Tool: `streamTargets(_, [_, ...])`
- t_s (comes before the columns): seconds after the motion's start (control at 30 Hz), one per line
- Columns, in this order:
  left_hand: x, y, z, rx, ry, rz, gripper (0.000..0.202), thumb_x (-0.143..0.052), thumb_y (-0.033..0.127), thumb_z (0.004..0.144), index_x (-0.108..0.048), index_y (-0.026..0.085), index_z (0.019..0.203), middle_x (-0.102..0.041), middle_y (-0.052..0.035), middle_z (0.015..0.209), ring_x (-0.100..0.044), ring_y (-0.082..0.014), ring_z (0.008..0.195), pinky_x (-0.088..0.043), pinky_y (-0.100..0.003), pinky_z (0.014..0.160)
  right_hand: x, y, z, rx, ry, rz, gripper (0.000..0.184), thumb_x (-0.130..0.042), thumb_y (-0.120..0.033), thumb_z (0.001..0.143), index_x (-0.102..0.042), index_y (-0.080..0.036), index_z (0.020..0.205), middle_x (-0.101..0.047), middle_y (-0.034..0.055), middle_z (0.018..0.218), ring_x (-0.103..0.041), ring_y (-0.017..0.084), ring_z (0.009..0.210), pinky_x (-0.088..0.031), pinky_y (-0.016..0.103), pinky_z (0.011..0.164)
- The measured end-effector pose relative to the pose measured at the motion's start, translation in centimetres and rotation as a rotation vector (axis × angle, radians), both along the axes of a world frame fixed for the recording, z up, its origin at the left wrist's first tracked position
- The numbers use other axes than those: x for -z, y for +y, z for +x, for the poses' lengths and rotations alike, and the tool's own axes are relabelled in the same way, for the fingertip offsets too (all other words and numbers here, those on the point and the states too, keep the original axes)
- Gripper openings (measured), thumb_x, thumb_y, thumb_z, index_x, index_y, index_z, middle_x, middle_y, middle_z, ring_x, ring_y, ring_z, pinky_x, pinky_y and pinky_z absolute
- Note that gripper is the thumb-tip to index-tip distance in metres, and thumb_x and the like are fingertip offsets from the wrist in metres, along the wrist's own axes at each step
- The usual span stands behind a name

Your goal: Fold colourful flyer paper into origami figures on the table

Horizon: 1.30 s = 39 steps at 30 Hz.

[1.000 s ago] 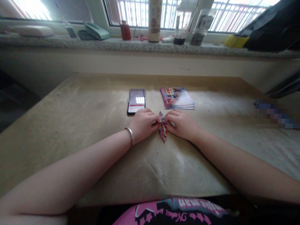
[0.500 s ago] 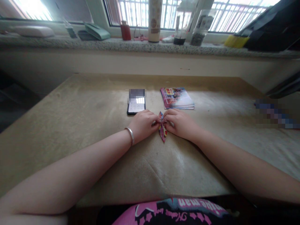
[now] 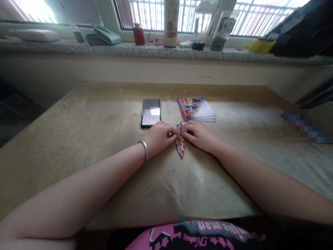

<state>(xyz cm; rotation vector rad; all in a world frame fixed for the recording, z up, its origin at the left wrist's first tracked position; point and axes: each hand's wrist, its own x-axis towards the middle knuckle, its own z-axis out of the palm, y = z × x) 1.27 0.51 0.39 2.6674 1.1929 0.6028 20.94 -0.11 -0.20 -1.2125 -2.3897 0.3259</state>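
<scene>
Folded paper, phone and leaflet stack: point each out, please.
folded paper [image 3: 180, 148]: head view, on its lower pointed half, toward the camera.
phone [image 3: 149, 118]: head view, on the lit screen.
leaflet stack [image 3: 195, 108]: head view, middle of the top sheet.

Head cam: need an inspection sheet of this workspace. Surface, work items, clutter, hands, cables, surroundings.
Surface: table under a tan, creased cover.
Work items: folded paper, narrow, pointed, colourful print, on the table between left hand and right hand.
Clutter: phone, screen lit, beyond the left hand; stack of leaflets beyond the right hand.
Hands: both pinch the folded paper's far end, one from each side; bracelet on the left wrist.
Cables: nothing seen on the table.
Surroundings: stone windowsill with a red container, a tall bottle and other items; barred window behind.
</scene>
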Motion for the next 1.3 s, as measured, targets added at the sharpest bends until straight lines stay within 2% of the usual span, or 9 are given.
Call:
streamTargets(0.2, [-0.02, 0.07, 0.07, -0.057, -0.015, -0.037, 0.016, -0.064, 0.031, 0.080, -0.069, 0.018, 0.071, -0.065, -0.0020, 0.068, -0.056, -0.0171, 0.072, -0.041, -0.030, 0.070, 0.46, 0.14, -0.33, 0.134, 0.076, -0.019, 0.018, -0.059, -0.028, 0.080, -0.056, -0.019, 0.066, -0.061, 0.0032, 0.074, -0.052, 0.018, 0.074, -0.038, 0.031, 0.071])
streamTargets(0.43, [-0.04, -0.27, 0.07, -0.094, -0.040, -0.039, 0.019, -0.068, 0.033, 0.078, -0.064, 0.017, 0.068, -0.064, -0.0018, 0.069, -0.056, -0.0167, 0.070, -0.042, -0.029, 0.067, 0.26, 0.32, -0.50, 0.154, 0.058, -0.038, 0.019, -0.059, -0.029, 0.081, -0.057, -0.019, 0.065, -0.060, 0.0029, 0.072, -0.052, 0.017, 0.073, -0.037, 0.030, 0.068])
streamTargets(0.53, [-0.11, -0.64, 0.07, -0.124, -0.035, 0.004, 0.017, -0.067, 0.034, 0.079, -0.063, 0.017, 0.081, -0.065, -0.0020, 0.074, -0.057, -0.0163, 0.071, -0.041, -0.026, 0.062, 0.21, 0.41, -0.56, 0.166, 0.063, -0.064, 0.019, -0.060, -0.029, 0.079, -0.058, -0.019, 0.064, -0.060, 0.0027, 0.071, -0.052, 0.017, 0.070, -0.037, 0.029, 0.066])
streamTargets(0.6, [-0.15, -0.83, 0.04, -0.107, -0.015, 0.051, 0.018, -0.065, 0.033, 0.081, -0.063, 0.019, 0.093, -0.066, -0.0018, 0.077, -0.059, -0.0165, 0.072, -0.041, -0.026, 0.062, 0.24, 0.45, -0.56, 0.171, 0.074, -0.065, 0.019, -0.061, -0.029, 0.079, -0.058, -0.019, 0.063, -0.059, 0.0032, 0.072, -0.052, 0.017, 0.070, -0.038, 0.029, 0.065])
streamTargets(0.67, [-0.18, -0.90, -0.05, -0.063, 0.034, 0.097, 0.017, -0.060, 0.034, 0.085, -0.065, 0.022, 0.096, -0.067, -0.0019, 0.076, -0.060, -0.0169, 0.073, -0.042, -0.026, 0.063, 0.30, 0.48, -0.55, 0.170, 0.093, -0.060, 0.019, -0.061, -0.029, 0.078, -0.058, -0.018, 0.063, -0.059, 0.0039, 0.074, -0.053, 0.017, 0.071, -0.039, 0.029, 0.065])
streamTargets(0.9, [-0.13, -0.68, -0.41, 0.038, 0.096, 0.195, 0.018, -0.056, 0.033, 0.088, -0.070, 0.022, 0.093, -0.071, -0.0028, 0.084, -0.062, -0.0179, 0.078, -0.045, -0.029, 0.069, 0.36, 0.55, -0.51, 0.177, 0.097, -0.074, 0.022, -0.063, -0.031, 0.078, -0.058, -0.019, 0.060, -0.058, 0.0033, 0.073, -0.053, 0.016, 0.070, -0.040, 0.029, 0.064])
streamTargets(1.1, [-0.05, -0.59, -0.38, 0.052, 0.096, 0.183, 0.022, -0.054, 0.033, 0.090, -0.072, 0.020, 0.093, -0.071, -0.0041, 0.084, -0.060, -0.0181, 0.078, -0.046, -0.030, 0.072, 0.40, 0.44, -0.53, 0.183, 0.071, -0.038, 0.022, -0.062, -0.032, 0.078, -0.056, -0.019, 0.061, -0.058, 0.0034, 0.073, -0.052, 0.016, 0.070, -0.039, 0.029, 0.064])
streamTargets(1.3, [-0.06, -0.63, -0.33, 0.059, 0.143, 0.189, 0.027, -0.051, 0.034, 0.091, -0.072, 0.019, 0.083, -0.068, -0.0057, 0.085, -0.058, -0.0175, 0.079, -0.045, -0.030, 0.073, 0.61, 0.07, -0.47, 0.200, 0.074, 0.029, 0.013, -0.063, -0.029, 0.076, -0.056, -0.019, 0.071, -0.058, 0.0026, 0.075, -0.051, 0.017, 0.071, -0.038, 0.028, 0.064])
